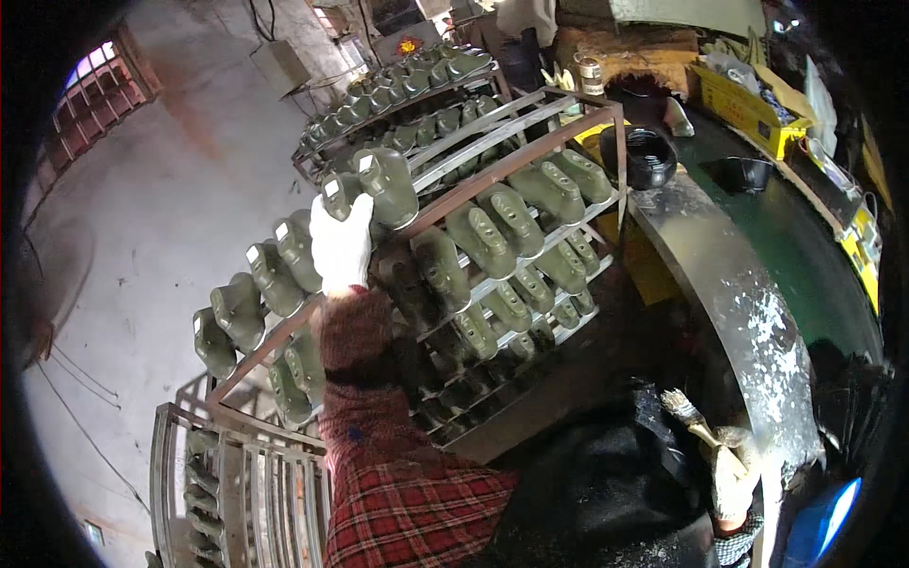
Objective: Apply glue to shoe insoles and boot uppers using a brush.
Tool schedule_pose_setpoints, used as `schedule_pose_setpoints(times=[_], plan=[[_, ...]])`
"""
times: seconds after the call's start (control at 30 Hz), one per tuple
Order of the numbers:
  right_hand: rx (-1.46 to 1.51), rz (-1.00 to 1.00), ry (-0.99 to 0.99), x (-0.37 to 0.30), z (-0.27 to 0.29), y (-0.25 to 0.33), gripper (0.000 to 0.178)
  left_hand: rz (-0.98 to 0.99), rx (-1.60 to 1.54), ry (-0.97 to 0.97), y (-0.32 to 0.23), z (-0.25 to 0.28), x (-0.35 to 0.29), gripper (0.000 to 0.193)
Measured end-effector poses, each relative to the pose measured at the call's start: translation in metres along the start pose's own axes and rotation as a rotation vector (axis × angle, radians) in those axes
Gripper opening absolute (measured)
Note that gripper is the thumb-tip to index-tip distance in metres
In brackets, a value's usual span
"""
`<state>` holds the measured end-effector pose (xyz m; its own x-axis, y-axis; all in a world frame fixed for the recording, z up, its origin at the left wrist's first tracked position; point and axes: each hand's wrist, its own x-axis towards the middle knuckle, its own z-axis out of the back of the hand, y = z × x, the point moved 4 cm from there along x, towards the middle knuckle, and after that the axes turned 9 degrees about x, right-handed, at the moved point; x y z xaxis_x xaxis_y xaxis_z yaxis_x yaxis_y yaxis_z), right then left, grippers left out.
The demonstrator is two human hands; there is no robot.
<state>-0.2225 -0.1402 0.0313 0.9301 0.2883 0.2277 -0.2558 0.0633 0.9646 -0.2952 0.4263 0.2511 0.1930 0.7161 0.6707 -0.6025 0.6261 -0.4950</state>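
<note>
In a white glove, my left hand [343,244] reaches to the upper rail of a metal rack. Its fingers and thumb close around the heel end of an olive-green shoe on a last [337,192], whose top has a small white patch. Touching or very near it on the right stands another olive-green shoe [393,187], also with a white patch. My right hand [737,478], gloved too, is low at the right, closed round the handle of a paint brush [686,410] with pale, clumped bristles pointing up and left.
The brown metal rack [516,163] carries several tiers of olive-green shoes [481,241]. Another filled rack [431,80] stands behind. A grey curved bench edge [748,312] runs down the right, with a black pot [650,156], a dark bowl [745,174] and a yellow crate [743,109] beyond.
</note>
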Motion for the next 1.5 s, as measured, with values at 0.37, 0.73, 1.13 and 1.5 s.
schedule_pose_setpoints(times=[0.37, 0.73, 1.13, 1.5], plan=[[-0.018, -0.105, -0.273, -0.024, 0.01, 0.015, 0.015, 0.278, -1.913, 0.093, 0.008, -0.029, -0.035, 0.056], [-0.816, 0.311, -1.387, -0.157, 0.206, 0.144, 0.029, 0.359, -2.171, 1.344, -0.145, -0.105, -0.249, 0.089], [-0.602, -0.105, -1.35, -0.183, 0.249, 0.119, 0.026, 0.929, -1.376, 2.162, -0.18, -0.177, -0.433, 0.075], [-0.484, 0.229, -0.351, 0.018, 0.085, 0.074, 0.027, 1.409, -1.188, 2.789, -0.141, -0.198, -0.464, 0.092]])
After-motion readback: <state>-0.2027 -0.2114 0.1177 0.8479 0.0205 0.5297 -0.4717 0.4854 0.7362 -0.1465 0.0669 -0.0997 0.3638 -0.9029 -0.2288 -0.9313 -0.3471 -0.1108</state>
